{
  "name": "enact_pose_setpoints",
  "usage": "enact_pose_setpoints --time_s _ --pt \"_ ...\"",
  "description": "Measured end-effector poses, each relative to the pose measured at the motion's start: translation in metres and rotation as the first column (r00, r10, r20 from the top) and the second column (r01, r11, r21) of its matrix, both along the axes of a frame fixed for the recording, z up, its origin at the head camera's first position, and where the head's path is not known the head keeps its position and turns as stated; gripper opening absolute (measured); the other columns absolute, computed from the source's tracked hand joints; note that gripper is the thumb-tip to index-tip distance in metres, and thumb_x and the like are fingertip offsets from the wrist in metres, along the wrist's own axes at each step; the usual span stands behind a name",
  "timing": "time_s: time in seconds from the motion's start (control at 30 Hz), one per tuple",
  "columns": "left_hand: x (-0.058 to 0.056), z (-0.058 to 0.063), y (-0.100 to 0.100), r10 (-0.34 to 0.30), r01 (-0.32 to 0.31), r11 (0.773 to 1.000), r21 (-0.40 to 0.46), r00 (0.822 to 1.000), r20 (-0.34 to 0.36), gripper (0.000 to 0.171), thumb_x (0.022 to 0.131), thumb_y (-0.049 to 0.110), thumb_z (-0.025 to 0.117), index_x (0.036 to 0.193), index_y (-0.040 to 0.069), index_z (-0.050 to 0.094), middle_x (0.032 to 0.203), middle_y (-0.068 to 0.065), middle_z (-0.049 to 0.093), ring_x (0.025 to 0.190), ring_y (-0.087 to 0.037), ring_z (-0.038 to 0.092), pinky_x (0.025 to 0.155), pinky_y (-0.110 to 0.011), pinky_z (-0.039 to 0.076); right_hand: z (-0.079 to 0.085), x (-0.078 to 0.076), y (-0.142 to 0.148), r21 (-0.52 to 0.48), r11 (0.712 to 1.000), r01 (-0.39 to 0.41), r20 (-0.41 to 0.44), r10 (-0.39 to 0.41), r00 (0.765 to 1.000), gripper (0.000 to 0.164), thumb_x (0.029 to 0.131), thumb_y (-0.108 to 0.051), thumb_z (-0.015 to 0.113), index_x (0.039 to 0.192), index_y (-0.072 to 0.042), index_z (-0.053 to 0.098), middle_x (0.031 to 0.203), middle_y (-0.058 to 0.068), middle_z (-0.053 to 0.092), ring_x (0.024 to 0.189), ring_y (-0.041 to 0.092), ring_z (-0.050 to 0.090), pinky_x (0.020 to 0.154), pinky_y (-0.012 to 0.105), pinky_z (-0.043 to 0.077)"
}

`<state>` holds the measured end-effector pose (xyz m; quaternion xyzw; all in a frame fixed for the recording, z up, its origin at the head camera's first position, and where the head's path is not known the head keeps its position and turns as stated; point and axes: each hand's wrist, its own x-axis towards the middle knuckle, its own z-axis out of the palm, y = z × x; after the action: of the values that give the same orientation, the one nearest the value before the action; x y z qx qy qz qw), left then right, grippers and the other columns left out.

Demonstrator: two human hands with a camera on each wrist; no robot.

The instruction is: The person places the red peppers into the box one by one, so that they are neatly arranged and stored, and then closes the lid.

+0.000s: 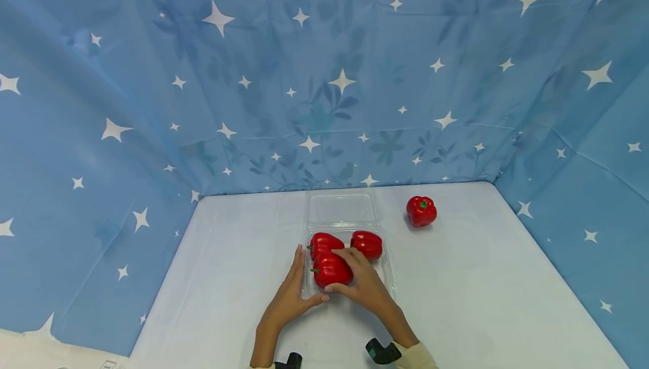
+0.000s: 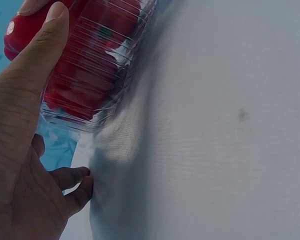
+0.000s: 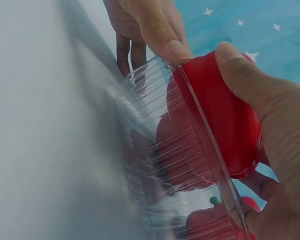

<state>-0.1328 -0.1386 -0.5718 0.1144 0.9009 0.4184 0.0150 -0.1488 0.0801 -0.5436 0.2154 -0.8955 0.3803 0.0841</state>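
A clear plastic clamshell box (image 1: 389, 272) lies on the table with its lid (image 1: 341, 209) folded back, away from me. My right hand (image 1: 366, 284) holds a red bell pepper (image 1: 332, 271) at the box's near left, thumb on the near side and fingers over the far side. Behind it lies a second red pepper (image 1: 322, 240); a third pepper (image 1: 366, 243) sits at the far right of the box. My left hand (image 1: 290, 297) lies along the box's left side, fingers extended, with its thumb at the near left corner, right by the held pepper in the right wrist view.
Another red bell pepper (image 1: 421, 212) stands on the white table (image 1: 481, 279), to the right of the lid. A blue curtain (image 1: 324, 104) with white stars hangs behind the table and along both sides.
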Motion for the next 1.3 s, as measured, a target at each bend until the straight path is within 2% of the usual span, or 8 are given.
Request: enact_pose_setpoints --time_s 0.27,0.43,0.87,1.0,1.13,1.3 --pt "-0.001 -0.001 0.000 -0.004 0.004 1.000 0.002 1.000 0.018 0.116 0.075 0.060 0.075 0.159 0.021 0.005 0.166 0.007 -0.001 0.151 -0.031 0.015 0.112 -0.059 0.035 0.005 0.002 -0.004 0.075 0.997 0.017 -0.077 -0.011 0.997 0.075 0.071 -0.048 0.083 0.135 -0.020 0.056 0.126 0.007 0.058 0.119 0.026 0.057 0.091 0.047 0.057" --pt "-0.001 0.001 -0.001 -0.006 0.006 1.000 -0.012 1.000 0.005 0.115 0.075 0.063 0.073 0.159 0.022 0.005 0.166 0.004 -0.001 0.151 -0.032 0.016 0.111 -0.058 0.036 0.005 0.001 -0.007 0.113 0.993 0.022 -0.117 -0.009 0.993 0.076 0.070 -0.047 0.084 0.134 -0.019 0.056 0.124 0.007 0.058 0.117 0.025 0.057 0.091 0.047 0.057" --pt "-0.001 0.001 0.000 -0.031 0.031 1.000 0.005 0.999 0.017 0.119 0.074 0.059 0.076 0.159 0.020 0.002 0.166 0.002 -0.004 0.151 -0.036 0.013 0.111 -0.060 0.034 -0.001 0.000 -0.011 0.188 0.982 0.014 -0.104 0.006 0.995 0.076 0.071 -0.048 0.083 0.136 -0.017 0.056 0.125 0.007 0.057 0.117 0.024 0.056 0.093 0.045 0.056" --pt "-0.003 0.001 0.000 -0.028 0.028 1.000 0.014 1.000 0.010 0.119 0.074 0.057 0.078 0.159 0.020 0.003 0.166 0.002 -0.003 0.151 -0.036 0.015 0.111 -0.060 0.034 -0.002 -0.001 -0.009 0.125 0.992 -0.018 -0.081 0.028 0.996 0.068 0.079 -0.046 0.078 0.137 -0.017 0.057 0.126 0.007 0.055 0.118 0.024 0.057 0.095 0.045 0.055" --pt "-0.003 0.001 0.000 -0.022 0.021 1.000 0.015 1.000 0.012 0.118 0.074 0.056 0.078 0.159 0.021 0.004 0.166 0.003 -0.002 0.151 -0.035 0.015 0.111 -0.059 0.034 -0.003 -0.003 -0.006 0.012 0.998 -0.056 -0.061 0.057 0.997 0.052 0.088 -0.035 0.071 0.136 -0.016 0.059 0.122 0.006 0.056 0.114 0.023 0.059 0.096 0.046 0.054" --pt "-0.003 -0.002 0.000 -0.018 0.018 1.000 0.000 1.000 0.009 0.118 0.074 0.058 0.077 0.159 0.022 0.003 0.166 0.002 -0.001 0.150 -0.035 0.016 0.111 -0.060 0.034 -0.003 -0.003 -0.006 -0.044 0.998 -0.041 -0.062 0.038 0.997 0.046 0.087 -0.030 0.073 0.130 -0.017 0.062 0.116 0.003 0.061 0.109 0.020 0.062 0.095 0.045 0.055"
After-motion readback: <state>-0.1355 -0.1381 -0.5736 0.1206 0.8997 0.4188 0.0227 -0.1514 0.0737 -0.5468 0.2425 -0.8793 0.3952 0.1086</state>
